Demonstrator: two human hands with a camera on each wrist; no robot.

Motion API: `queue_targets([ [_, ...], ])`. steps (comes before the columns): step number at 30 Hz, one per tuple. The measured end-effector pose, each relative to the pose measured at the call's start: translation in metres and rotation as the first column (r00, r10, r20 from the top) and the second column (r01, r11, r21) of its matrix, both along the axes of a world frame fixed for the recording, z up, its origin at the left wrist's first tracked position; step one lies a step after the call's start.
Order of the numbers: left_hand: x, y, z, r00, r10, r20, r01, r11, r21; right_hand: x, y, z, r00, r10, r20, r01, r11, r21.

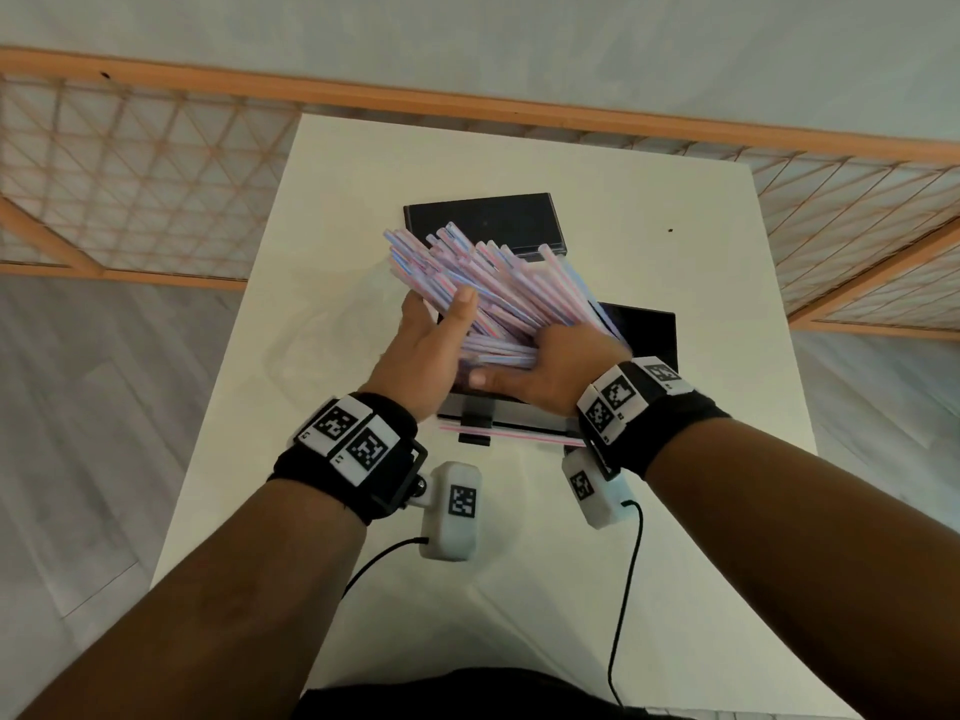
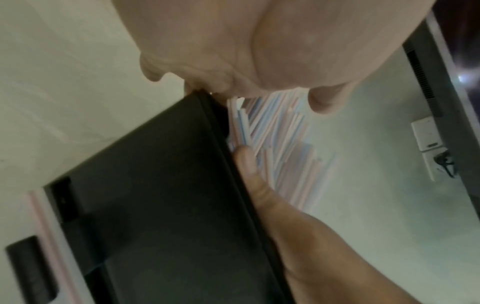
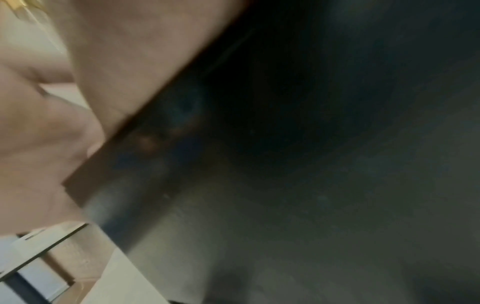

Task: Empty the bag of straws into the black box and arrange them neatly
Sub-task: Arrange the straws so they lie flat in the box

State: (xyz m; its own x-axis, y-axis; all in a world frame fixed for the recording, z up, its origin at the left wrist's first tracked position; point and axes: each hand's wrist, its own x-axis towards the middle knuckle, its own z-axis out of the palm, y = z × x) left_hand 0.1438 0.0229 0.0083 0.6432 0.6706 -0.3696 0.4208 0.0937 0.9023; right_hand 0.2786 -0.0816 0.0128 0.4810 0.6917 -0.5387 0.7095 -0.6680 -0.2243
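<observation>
A fanned bundle of pink and blue striped straws [image 1: 498, 283] hangs tilted over the black box [image 1: 649, 335], its far ends pointing up and away. My left hand [image 1: 441, 330] holds the bundle from the left, thumb on top and fingers underneath. My right hand [image 1: 540, 371] grips the bundle's near end, just above the box. In the left wrist view the straws [image 2: 272, 144] show beside the box's wall [image 2: 155, 205], below my left palm [image 2: 233, 41]. The right wrist view is blurred, showing only the dark box [image 3: 311, 144] and my palm [image 3: 52, 133]. Hands and straws hide the inside of the box.
A flat black lid [image 1: 483, 220] lies on the white table [image 1: 675, 252] behind the box. One loose straw [image 1: 519, 435] lies on the table along the box's near side. A wooden lattice rail [image 1: 156, 174] runs behind the table.
</observation>
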Motion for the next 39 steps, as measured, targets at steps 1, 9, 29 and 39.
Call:
queue_targets([
  [1, -0.002, 0.001, 0.0, 1.0, 0.016, -0.002, -0.016, 1.0, -0.002, 0.0, -0.004, 0.001, 1.0, 0.004, 0.01, -0.005, 1.0, 0.022],
  [9, 0.002, -0.004, -0.006, 0.997, 0.074, -0.024, -0.074, 0.997, 0.001, 0.005, -0.042, 0.005, 0.986, 0.048, 0.161, -0.104, 0.926, 0.362],
  [29, 0.008, -0.011, -0.017, 0.994, 0.027, -0.105, -0.021, 0.998, 0.064, 0.004, -0.025, -0.014, 0.995, 0.087, -0.057, -0.083, 0.994, 0.067],
  [39, 0.006, -0.011, -0.018, 0.994, 0.026, -0.103, -0.019, 0.997, 0.074, 0.0, -0.01, -0.006, 0.926, 0.014, -0.377, 0.043, 0.989, 0.142],
])
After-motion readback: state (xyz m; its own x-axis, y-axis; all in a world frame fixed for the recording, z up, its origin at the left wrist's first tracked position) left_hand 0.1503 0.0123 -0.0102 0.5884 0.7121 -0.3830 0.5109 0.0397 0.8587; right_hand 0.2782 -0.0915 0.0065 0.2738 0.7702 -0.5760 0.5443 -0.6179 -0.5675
